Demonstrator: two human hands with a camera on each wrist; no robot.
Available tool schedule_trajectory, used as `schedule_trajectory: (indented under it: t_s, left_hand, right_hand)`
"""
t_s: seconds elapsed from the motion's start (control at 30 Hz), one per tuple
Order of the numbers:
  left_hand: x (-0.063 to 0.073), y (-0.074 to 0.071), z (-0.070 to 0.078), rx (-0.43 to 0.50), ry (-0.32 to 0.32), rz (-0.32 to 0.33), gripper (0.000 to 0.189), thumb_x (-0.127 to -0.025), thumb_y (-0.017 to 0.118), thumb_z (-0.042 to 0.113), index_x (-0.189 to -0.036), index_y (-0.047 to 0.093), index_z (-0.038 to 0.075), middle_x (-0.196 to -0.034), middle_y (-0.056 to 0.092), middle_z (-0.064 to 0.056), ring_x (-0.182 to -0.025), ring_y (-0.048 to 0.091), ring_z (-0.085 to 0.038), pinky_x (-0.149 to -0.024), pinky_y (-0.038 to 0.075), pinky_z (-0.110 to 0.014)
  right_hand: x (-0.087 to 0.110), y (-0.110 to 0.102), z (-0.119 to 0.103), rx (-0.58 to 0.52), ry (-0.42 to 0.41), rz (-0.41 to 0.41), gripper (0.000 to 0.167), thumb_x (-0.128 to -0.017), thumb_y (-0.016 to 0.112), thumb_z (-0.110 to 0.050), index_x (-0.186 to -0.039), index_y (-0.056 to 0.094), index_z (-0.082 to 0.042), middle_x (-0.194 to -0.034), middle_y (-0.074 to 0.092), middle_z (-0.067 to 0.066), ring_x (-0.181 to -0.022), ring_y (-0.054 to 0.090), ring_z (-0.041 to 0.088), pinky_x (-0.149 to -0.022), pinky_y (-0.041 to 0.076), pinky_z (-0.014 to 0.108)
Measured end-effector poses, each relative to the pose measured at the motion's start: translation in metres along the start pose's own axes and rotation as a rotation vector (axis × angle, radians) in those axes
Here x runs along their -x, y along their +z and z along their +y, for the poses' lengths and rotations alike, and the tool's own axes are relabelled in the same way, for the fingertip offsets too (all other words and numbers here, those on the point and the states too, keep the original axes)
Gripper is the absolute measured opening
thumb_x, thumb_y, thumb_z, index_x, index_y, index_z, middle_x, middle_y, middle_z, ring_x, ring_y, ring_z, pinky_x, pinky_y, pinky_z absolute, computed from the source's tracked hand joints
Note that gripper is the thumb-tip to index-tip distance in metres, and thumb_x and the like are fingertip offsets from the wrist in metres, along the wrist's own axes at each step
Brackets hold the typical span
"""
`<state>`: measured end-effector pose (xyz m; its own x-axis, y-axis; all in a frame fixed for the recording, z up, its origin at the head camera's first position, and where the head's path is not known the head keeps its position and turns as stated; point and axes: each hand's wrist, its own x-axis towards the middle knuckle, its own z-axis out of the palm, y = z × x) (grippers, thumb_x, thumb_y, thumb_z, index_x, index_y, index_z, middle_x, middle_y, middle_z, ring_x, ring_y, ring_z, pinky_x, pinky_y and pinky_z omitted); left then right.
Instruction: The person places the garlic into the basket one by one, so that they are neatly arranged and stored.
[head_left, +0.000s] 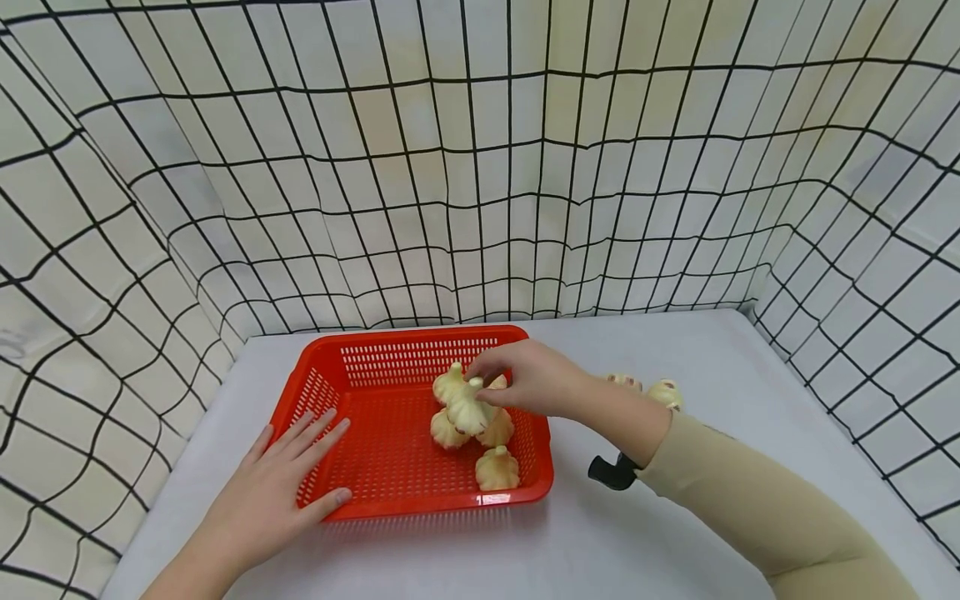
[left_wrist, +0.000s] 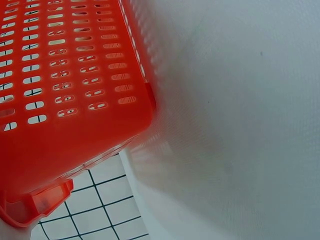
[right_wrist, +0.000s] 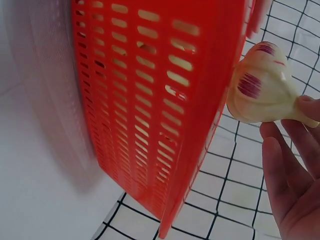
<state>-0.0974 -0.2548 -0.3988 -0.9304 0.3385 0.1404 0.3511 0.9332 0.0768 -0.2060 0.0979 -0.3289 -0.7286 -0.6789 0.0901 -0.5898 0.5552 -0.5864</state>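
Observation:
A garlic bulb (head_left: 467, 410) with a pale body is pinched at its stem by my right hand (head_left: 528, 379), over the right part of the red basket (head_left: 390, 502). In the right wrist view, this garlic bulb (right_wrist: 262, 85) shows purple streaks, and the fingertips hold its narrow neck. Several other bulbs lie beneath and around it, with one garlic bulb (head_left: 497, 469) in the basket's front right corner. My left hand (head_left: 270, 496) rests on the basket's left front corner, its fingers spread and straight across the rim.
Two more garlic bulbs (head_left: 665, 393) lie on the white table (head_left: 592, 550) beyond my right forearm, partly hidden by it. A black curved object (head_left: 613, 473) shows beneath that wrist. Black netting (head_left: 510, 200) over white sheeting surrounds the table's back and sides.

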Motion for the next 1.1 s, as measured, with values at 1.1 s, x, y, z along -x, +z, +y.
schedule_trajectory:
  t_s: [1.1]
  left_hand:
    - [0.000, 0.001, 0.000, 0.018, 0.006, 0.014, 0.084, -0.086, 0.062, 0.065, -0.155, 0.035, 0.026, -0.158, 0.035, -0.008, -0.143, 0.030, -0.039, -0.116, -0.021, -0.037]
  right_hand:
    - [-0.022, 0.051, -0.008, 0.133, -0.068, -0.292, 0.014, -0.090, 0.074, -0.024, -0.105, 0.074, -0.026, -0.091, 0.068, -0.019, -0.084, 0.061, -0.004, -0.071, 0.049, 0.012]
